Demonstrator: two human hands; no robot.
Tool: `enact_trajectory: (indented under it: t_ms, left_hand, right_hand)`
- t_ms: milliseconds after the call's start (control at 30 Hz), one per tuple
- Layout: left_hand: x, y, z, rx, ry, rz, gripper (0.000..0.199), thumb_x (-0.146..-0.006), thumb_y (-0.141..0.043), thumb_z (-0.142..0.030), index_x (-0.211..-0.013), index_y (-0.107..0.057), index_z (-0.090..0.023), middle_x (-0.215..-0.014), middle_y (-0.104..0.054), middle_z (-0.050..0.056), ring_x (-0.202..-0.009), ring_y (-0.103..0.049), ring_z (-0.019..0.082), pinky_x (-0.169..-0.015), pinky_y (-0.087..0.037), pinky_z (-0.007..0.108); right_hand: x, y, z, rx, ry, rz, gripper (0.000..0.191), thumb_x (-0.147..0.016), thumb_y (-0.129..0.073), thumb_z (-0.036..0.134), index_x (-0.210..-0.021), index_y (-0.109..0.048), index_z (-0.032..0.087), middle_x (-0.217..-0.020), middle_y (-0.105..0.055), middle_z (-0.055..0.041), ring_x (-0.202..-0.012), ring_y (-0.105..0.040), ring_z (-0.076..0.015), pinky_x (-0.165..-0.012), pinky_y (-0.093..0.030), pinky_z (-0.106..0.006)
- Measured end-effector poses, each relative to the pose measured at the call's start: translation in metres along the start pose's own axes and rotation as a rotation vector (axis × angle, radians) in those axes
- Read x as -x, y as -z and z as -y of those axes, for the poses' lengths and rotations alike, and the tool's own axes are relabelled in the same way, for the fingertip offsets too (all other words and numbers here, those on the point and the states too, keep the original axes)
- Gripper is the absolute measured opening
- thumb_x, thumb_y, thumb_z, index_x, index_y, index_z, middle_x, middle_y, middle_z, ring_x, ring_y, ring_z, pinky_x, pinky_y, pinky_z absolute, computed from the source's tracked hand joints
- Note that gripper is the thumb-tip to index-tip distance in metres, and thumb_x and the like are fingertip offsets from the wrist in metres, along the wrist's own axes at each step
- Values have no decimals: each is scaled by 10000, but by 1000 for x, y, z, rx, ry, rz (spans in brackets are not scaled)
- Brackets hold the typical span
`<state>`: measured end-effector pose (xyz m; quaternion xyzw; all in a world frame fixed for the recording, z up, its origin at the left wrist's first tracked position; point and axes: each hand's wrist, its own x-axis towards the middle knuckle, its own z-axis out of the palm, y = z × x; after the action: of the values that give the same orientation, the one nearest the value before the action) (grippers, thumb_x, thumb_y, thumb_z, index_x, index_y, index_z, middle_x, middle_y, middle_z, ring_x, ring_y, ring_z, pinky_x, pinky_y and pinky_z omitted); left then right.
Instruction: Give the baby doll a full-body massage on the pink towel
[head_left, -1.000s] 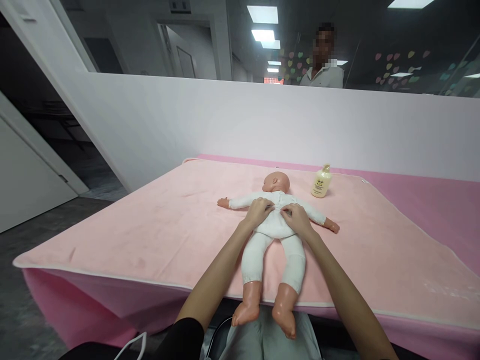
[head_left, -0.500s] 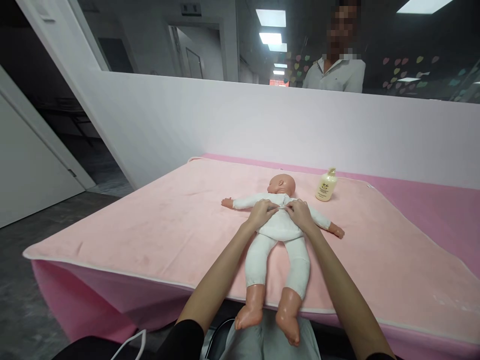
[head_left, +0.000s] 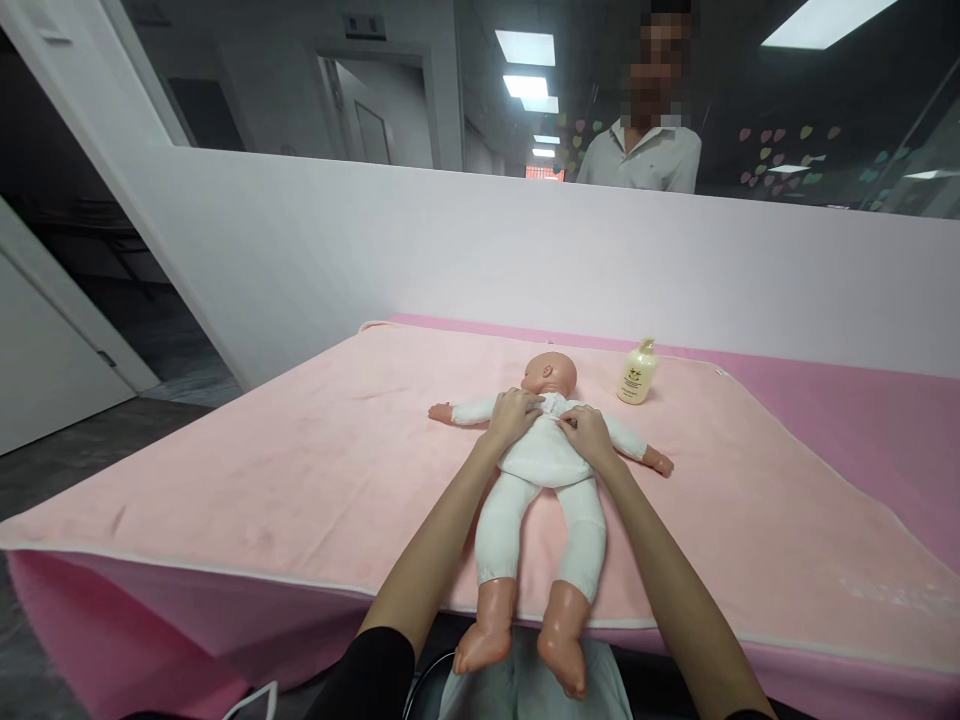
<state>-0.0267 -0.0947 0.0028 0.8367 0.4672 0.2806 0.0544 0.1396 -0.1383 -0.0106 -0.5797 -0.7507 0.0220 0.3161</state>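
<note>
A baby doll (head_left: 546,455) with a white cloth body lies face down, its bald head turned to the left. My left hand (head_left: 514,413) is on the left side of its upper back, fingers bent and pressed together on the cloth. On the right side of the back, my right hand (head_left: 588,433) pinches the white fabric between thumb and fingers. The cloth is gathered in small folds between both hands. The doll's arms stretch out to the sides, and its bare feet hang past the table's front edge.
Under the doll a pink towel (head_left: 300,450) covers the table. A yellow pump bottle (head_left: 637,373) stands right of the doll's head. Behind the table is a white partition (head_left: 480,250) with dark glass above, where a person in a white shirt (head_left: 640,155) appears.
My left hand has shifted slightly up the doll's back, and my right hand now sits a little lower than the left. The whole view has shifted slightly. Doll and bottle keep their places.
</note>
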Motion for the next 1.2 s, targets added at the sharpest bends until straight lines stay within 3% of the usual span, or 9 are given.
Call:
enact_trajectory:
  t_ms: [167, 267, 367, 467, 667, 967, 1200]
  left_hand:
    - [1, -9, 6, 39, 50, -64, 207, -823, -541, -257, -921, -719, -216, -928, -710, 55, -884, -600, 206, -819, -421, 330]
    - [2, -10, 8, 68, 48, -84, 199, -814, -555, -248, -923, -720, -222, -936, -714, 41, -873, -605, 200, -822, -426, 326]
    - [3, -10, 10, 103, 51, -97, 199, -810, -563, -244, -930, -720, -223, -946, -714, 40, -888, -605, 202, -830, -429, 323]
    - [3, -11, 10, 142, 72, -91, 192, -800, -570, -228, -914, -724, -222, -944, -714, 42, -887, -609, 194, -827, -436, 314]
    - [6, -14, 9, 254, 125, -90, 215, -775, -575, -179, -920, -722, -238, -961, -710, 32, -893, -616, 184, -834, -457, 311]
    - [7, -13, 13, 415, 141, -90, 223, -789, -556, -229, -940, -719, -210, -990, -704, 43, -927, -627, 193, -862, -471, 317]
    - [9, -12, 13, 463, 127, -120, 261, -804, -514, -232, -981, -700, -190, -1034, -691, 48, -982, -620, 197, -909, -458, 315]
  right_hand:
    - [-3, 1, -1, -51, -16, -13, 162, -794, -537, 218, -796, -698, 199, -856, -700, -37, -821, -586, -176, -796, -403, -303]
    - [-11, 0, -5, -49, -62, -57, 222, -829, -490, 281, -888, -688, 201, -833, -690, -35, -781, -574, -171, -759, -404, -297]
    - [-21, -2, -9, 60, -60, -92, 246, -796, -548, 304, -976, -667, 185, -926, -667, -71, -877, -546, -207, -790, -388, -322]
    - [-28, -5, -10, 136, -52, -62, 209, -776, -592, 296, -919, -674, 167, -984, -650, -104, -940, -528, -238, -806, -370, -341]
    - [-32, -12, -15, 126, -81, -38, 155, -812, -542, 248, -743, -656, 170, -821, -683, -74, -826, -570, -210, -789, -354, -338]
    - [-32, -19, -28, -199, -71, -114, 107, -758, -565, 256, -711, -625, 180, -749, -662, -25, -706, -567, -152, -686, -406, -271]
    - [-31, -19, -29, -147, -49, -182, 139, -728, -576, 300, -762, -629, 176, -849, -633, -62, -860, -536, -206, -810, -401, -336]
